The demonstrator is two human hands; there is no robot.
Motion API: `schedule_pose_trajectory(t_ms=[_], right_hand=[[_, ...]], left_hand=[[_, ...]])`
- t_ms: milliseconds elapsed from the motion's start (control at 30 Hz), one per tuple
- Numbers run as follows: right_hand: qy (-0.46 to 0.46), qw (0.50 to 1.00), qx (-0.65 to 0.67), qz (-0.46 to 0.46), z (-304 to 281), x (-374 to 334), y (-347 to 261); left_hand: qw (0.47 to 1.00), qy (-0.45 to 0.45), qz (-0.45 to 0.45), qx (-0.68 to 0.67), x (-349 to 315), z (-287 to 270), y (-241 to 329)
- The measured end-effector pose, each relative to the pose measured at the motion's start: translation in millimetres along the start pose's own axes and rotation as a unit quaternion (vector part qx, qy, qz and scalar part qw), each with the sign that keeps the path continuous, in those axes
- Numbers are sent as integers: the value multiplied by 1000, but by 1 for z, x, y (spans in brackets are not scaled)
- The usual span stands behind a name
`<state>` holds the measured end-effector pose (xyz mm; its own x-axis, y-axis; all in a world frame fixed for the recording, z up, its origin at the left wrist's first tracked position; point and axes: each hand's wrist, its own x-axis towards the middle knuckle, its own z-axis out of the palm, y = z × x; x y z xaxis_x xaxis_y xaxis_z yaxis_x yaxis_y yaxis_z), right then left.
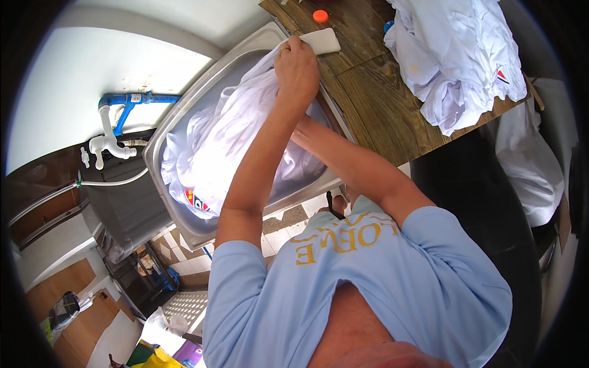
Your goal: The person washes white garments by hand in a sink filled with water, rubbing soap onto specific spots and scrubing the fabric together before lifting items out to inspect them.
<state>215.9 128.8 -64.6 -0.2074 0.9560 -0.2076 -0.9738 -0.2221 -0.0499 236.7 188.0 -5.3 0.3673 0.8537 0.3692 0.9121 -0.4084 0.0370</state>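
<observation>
"Holding the white cloth [239,116] how?"

"It lies in the sink [184,216], left of centre; left hand [299,69], grip curled closed on its upper end. Right hand [302,130] — mostly hidden, can't tell its grip."

"Then gather folds evenly — that should limit slipping."

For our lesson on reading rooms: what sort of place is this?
Probably a laundry area: a metal sink holds white garments, with a white tap and blue pipe beside it.
</observation>
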Motion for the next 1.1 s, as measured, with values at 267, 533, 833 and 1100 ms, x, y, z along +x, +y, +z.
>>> schedule_pose_trajectory(t_ms=[267,533,833,1100], right_hand=[[73,996,-36,-43,21,-3,3],[92,990,-101,-24,36,14,-4],[-167,848,-499,-69,82,31,-40],[-199,856,-451,153,126,22,-21]], left_hand=[[970,-147,53,185,-2,1,15],[930,-176,-102,-305,-6,-56,-55],[641,-134,-325,-682,-63,-156,-123],[607,-114,-309,-723,-111,-143,-176]])
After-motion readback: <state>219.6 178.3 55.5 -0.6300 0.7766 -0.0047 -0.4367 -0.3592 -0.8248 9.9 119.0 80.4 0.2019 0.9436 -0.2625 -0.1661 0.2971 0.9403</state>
